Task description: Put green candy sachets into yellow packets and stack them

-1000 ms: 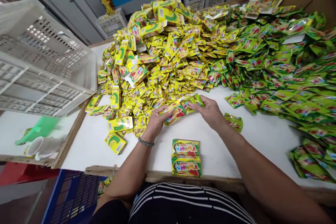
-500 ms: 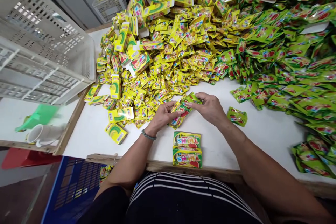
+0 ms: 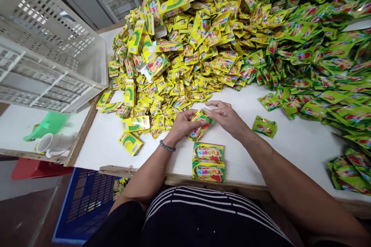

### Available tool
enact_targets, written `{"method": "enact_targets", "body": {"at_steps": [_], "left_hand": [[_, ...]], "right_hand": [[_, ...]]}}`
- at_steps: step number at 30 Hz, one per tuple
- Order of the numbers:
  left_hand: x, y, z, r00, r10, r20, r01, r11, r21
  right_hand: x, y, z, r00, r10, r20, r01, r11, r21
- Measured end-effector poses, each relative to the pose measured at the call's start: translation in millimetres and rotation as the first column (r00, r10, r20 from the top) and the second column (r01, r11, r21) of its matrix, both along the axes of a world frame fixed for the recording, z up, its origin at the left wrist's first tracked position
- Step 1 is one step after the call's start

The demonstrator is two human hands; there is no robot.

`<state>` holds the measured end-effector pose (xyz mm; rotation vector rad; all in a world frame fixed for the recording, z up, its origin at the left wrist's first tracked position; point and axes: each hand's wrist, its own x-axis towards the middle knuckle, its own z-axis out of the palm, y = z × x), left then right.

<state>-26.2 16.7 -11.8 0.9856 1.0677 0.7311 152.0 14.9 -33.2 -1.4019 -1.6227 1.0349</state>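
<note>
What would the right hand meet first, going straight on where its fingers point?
Probably the carton in the left hand; the right hand seems at its upper end, though contact is unclear.

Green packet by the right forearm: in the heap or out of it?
Out: the green packet lies alone on the table, with bare surface between it and the heap.
</note>
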Motion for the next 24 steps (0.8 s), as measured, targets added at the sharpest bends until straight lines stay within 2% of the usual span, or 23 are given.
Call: {"method": "enact_targets", "body": {"at_steps": [4,8,11,17,24], "left_hand": [[1,-2,1.4,0.999,0.039,0.002,-0.039,0.999,-0.015],[4,-3,1.5,0.997,0.062,0.041,-0.061,0.998,-0.020],[5,-2,1.7,0.995,0.082,0.053,-0.082,0.997,-0.009],[2,-2,7.5,0.981,0.160,0.109,-0.162,0.987,0.009],[1,-8,8.4,0.985,0.153,0.076,-0.152,0.988,-0.014]], "right_hand": [[-7,-3,-1.6,0.997,0.070,-0.019,-0.070,0.996,-0.046],[-11,-3,-8.6,0.996,0.092,-0.006,-0.092,0.995,-0.025],[-8,-3,-6.3,0.996,0.089,-0.021,-0.089,0.996,0.000],[-4,-6,7.3,0.999,-0.046,-0.027,0.050,0.978,0.204],[-9,-6,2.3,0.996,0.083,0.015,-0.084,0.980,0.181]]}}
